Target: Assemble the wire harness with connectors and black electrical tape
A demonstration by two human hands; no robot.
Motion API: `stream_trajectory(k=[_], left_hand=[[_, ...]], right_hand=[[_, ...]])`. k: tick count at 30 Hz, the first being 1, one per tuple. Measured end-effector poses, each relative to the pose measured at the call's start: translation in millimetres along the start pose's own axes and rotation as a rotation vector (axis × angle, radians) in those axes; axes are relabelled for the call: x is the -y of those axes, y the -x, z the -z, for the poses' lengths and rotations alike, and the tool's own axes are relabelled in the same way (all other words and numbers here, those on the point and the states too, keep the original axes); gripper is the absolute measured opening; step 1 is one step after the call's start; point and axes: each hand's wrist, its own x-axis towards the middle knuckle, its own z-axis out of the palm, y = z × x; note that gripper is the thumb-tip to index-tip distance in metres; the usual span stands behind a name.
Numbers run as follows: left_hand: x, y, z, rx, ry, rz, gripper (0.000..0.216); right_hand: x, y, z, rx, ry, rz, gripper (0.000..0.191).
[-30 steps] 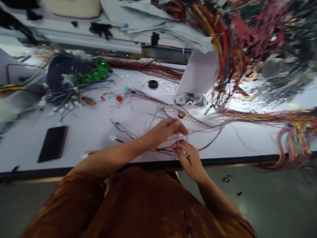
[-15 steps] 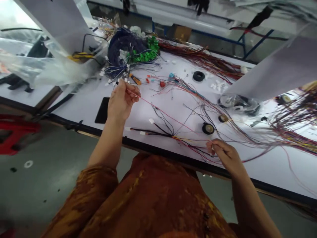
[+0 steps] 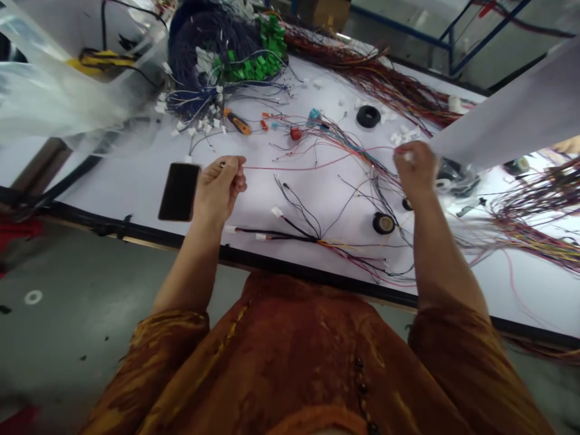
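Observation:
A thin red wire [image 3: 290, 168] stretches across the table between my two hands. My left hand [image 3: 223, 184] is closed on its left end, with a small dark tip showing by the thumb. Farther right, my right hand [image 3: 415, 168] pinches the wire near its other end, fingers curled together. Below the wire lies a wire harness [image 3: 299, 237] with black sleeves, white connectors and loose red, yellow and black leads. A dark phone [image 3: 179, 192] lies just left of my left hand.
Behind are a coil of blue wires [image 3: 199, 54] with green connectors [image 3: 254, 65], an orange cutter [image 3: 237, 122] and a long bundle of brown-red wires [image 3: 376, 69]. Tape rolls [image 3: 368, 116] and a black roll [image 3: 383, 223] sit toward the right. The table's dark edge [image 3: 290, 269] runs along the front.
My right hand has moved up and away from the table's front edge, carrying the red wire's end. The wire now runs nearly level. The view has shifted, showing the whole phone.

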Motion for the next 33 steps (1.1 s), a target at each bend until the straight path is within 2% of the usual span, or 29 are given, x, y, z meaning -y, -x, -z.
stream_trajectory(k=[2, 4, 6, 8, 10, 11, 14, 18, 22, 26, 29, 33], left_hand=[[16.6, -0.5, 3.4, -0.009, -0.036, 0.014, 0.02], [31.4, -1.7, 4.7, 0.007, -0.071, 0.037, 0.024], [43.8, -4.2, 3.0, 0.054, -0.094, 0.081, 0.029], [53.7, -8.1, -1.1, 0.105, -0.109, 0.108, 0.036], [61.0, -12.9, -6.1, 0.15, -0.141, 0.093, 0.04], [63.7, -15.5, -8.6, 0.171, -0.175, 0.075, 0.04], [68.3, -22.3, -14.7, 0.208, -0.373, -0.006, 0.043], [69.4, -27.1, -21.4, 0.26, -0.618, -0.118, 0.049], [68.0, -26.0, -27.3, 0.407, -0.527, 0.068, 0.05], [62.6, -21.3, -25.4, 0.424, -0.432, 0.224, 0.045], [57.3, -15.6, -18.0, 0.426, -0.415, 0.273, 0.041], [53.7, -4.8, -9.1, 0.403, -0.391, 0.25, 0.034]], right_hand=[[13.8, 6.1, -26.0, 0.009, -0.002, -0.069, 0.021], [50.1, 23.5, -44.2, 0.051, -0.082, -0.087, 0.026], [97.8, 43.6, -57.2, 0.282, -0.273, -0.034, 0.015], [141.5, 58.6, -68.7, 0.572, -0.377, -0.056, 0.017], [170.1, 65.2, -79.1, 0.706, -0.375, -0.151, 0.021], [177.7, 66.1, -83.3, 0.727, -0.38, -0.188, 0.021], [180.8, 64.6, -88.6, 0.697, -0.51, -0.219, 0.015], [171.4, 63.8, -80.7, 0.637, -0.756, -0.231, 0.01], [171.1, 62.7, -73.0, 0.701, -0.962, -0.317, 0.008], [178.7, 60.3, -72.9, 0.681, -0.993, -0.232, 0.008], [187.6, 63.0, -76.2, 0.589, -0.974, -0.165, 0.015], [199.6, 72.2, -80.4, 0.502, -0.996, -0.216, 0.018]])
